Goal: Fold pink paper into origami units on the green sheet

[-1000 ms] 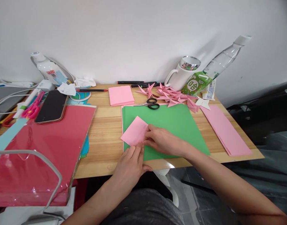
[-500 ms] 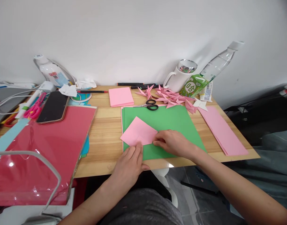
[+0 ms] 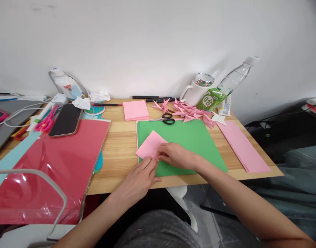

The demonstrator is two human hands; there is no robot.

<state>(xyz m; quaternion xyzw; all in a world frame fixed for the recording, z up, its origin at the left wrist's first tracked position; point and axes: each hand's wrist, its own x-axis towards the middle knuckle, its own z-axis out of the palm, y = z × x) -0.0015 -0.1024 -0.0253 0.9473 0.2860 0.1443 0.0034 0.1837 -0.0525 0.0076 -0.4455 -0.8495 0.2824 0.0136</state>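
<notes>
A square of pink paper [image 3: 150,143] lies turned like a diamond on a stack of green paper sheets [image 3: 191,137], with its right part brought over toward the near edge. My left hand [image 3: 142,175] rests at that near edge, fingertips pressing the paper down and thumb held apart. Closed at the paper's right side, my right hand [image 3: 175,155] pinches the folded-over part, its fingertips almost meeting the left ones. The crease under the fingers is partly hidden. Just beyond, black-handled scissors [image 3: 168,119] lie across the green stack's far edge.
Behind are a pink square stack [image 3: 136,110], folded pink paper stars [image 3: 190,110], a white mug [image 3: 198,90] and a tilted bottle [image 3: 235,80]. Pink strips [image 3: 244,148] lie right. To the left are a red sheet in clear film [image 3: 67,165], a phone [image 3: 66,120] and pink scissors [image 3: 48,119].
My right hand has moved left, carrying the paper's right corner over toward my left fingertips. My left hand stays on the near edge. The whole view has shifted slightly.
</notes>
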